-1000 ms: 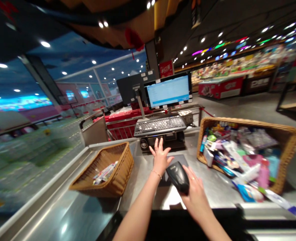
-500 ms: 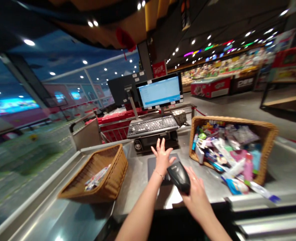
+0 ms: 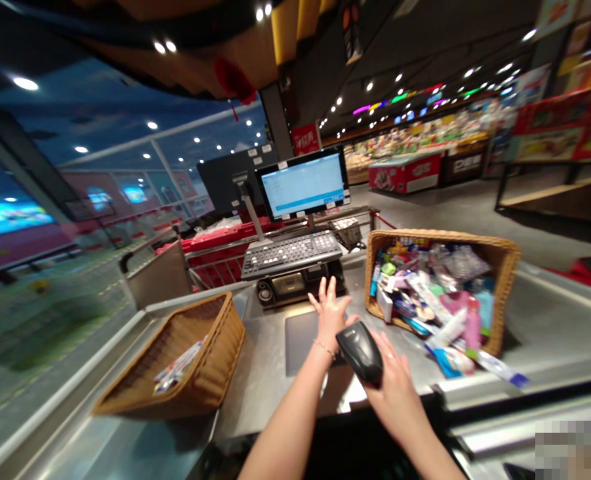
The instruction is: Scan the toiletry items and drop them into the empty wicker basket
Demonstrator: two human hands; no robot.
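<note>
My right hand (image 3: 393,373) is wrapped round a black handheld scanner (image 3: 359,350), whose rounded head points up and to the left. Just left of the scanner, my left hand (image 3: 329,317) reaches forward with its fingers spread and nothing visible in it. A bracelet circles the left wrist. Beneath and beside the left hand lies a flat grey pad (image 3: 299,343) on the metal counter (image 3: 255,380). On the right, a wicker basket (image 3: 508,293) is tipped toward me, full of mixed packets, tubes and bottles. A pink bottle (image 3: 472,327) sits at its front.
Another wicker basket (image 3: 225,353) stands tilted at the left with a few packets inside. Ahead are a keyboard (image 3: 293,255) on a stand and a lit monitor (image 3: 305,185). A blue-and-white packet (image 3: 453,362) and a white tube lie at the right basket's mouth.
The view has turned right, so the baskets and monitor appear further left. My left hand sits slightly more to the right against the pad, uncovering more of it. The scanner remains in my right hand.
</note>
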